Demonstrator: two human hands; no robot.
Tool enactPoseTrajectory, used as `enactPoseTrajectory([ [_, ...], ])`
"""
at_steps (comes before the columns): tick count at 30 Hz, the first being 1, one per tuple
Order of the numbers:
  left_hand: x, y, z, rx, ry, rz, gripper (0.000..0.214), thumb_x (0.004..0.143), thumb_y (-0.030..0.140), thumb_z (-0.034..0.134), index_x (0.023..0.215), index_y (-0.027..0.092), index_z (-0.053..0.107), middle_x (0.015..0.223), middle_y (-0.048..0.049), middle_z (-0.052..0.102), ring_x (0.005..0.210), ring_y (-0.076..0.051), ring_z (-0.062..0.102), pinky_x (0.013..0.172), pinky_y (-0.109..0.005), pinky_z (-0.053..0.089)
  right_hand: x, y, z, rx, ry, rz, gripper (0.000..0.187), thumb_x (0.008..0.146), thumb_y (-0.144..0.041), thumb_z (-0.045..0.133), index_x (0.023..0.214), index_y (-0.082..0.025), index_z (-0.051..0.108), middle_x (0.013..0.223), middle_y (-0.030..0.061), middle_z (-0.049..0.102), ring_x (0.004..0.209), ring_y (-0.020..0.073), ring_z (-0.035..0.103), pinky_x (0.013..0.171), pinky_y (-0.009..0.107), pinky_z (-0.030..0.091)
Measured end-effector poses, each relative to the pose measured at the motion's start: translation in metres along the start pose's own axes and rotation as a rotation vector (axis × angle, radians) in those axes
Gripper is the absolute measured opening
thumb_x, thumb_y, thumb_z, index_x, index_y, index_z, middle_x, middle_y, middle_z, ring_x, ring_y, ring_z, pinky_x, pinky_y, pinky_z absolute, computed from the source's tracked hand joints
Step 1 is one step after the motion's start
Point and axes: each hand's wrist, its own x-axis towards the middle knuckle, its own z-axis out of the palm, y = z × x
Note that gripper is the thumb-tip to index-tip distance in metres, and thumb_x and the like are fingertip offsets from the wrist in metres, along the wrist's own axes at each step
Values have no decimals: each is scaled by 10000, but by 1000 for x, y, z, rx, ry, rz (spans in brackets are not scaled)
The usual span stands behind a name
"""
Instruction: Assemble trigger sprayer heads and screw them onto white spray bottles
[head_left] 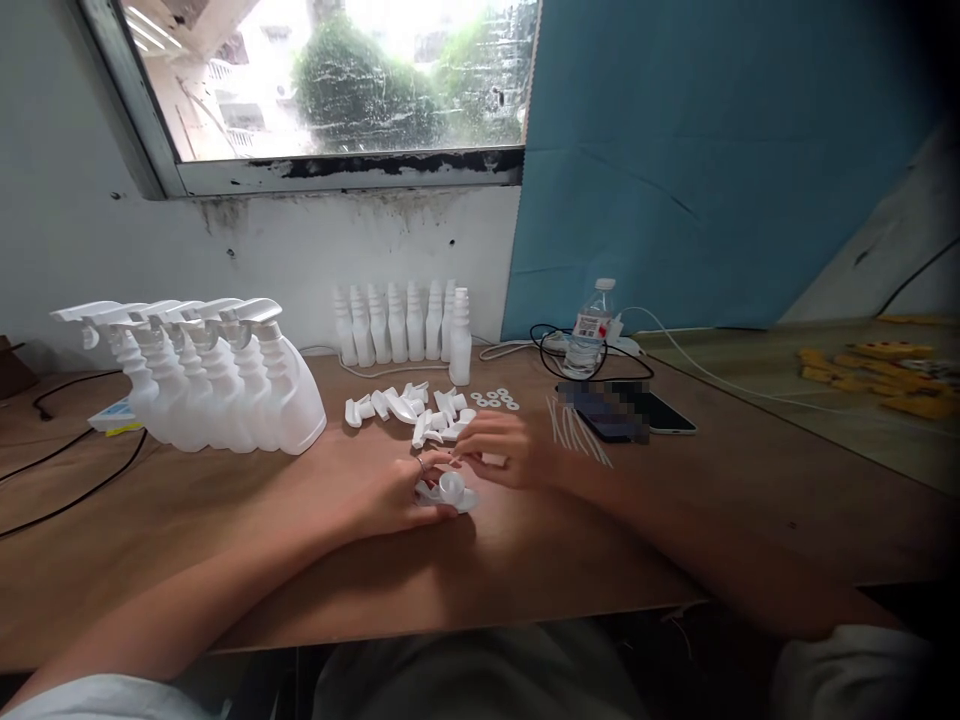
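My left hand [397,490] rests on the wooden table [225,540] and grips a white spray trigger head [450,492] with its round collar facing up. My right hand [504,448] is just above and right of it, fingers pinched together at the collar; what they pinch is too small to make out. A loose pile of white trigger heads [420,412] lies just behind both hands. Several small white washers [495,399] and thin white dip tubes [576,428] lie to the right of the pile.
A row of assembled white spray bottles [217,385] stands at the left. Empty white bottles [405,325] line the wall. A water bottle [589,335], cables and a phone [637,415] lie at the right. Yellow pieces [885,375] sit far right.
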Motion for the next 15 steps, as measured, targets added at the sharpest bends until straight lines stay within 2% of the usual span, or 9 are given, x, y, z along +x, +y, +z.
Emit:
enactPoseTrajectory([
  [3,0,-2,2,-9,18,11,546,790,450,674,1259,215,521,993,-60,681,805,-199,656,687,-253,503,1,-12,3,-77,-51,-133,142,890,-113,529,982,-151,631,882,72,698,751,133,615,705,293,476],
  [6,0,-2,1,-17,16,25,532,783,442,684,1243,225,528,1015,-62,682,828,-206,660,709,-264,512,-2,-15,3,-113,-64,-180,159,886,-116,539,1014,-145,627,942,81,698,745,132,619,699,305,469],
  [11,-1,2,-1,-39,16,-1,525,786,456,678,1237,235,524,901,-39,693,751,-190,657,638,-251,504,-7,-19,0,6,-85,-156,273,851,-105,540,1113,-150,600,985,99,684,803,156,642,717,319,478],
  [15,-1,4,0,-98,58,0,544,756,453,712,1220,235,530,939,-42,693,786,-192,657,682,-264,524,-8,-24,-2,111,-64,-48,293,834,-88,533,1109,-173,586,1018,115,685,896,196,651,747,338,498],
])
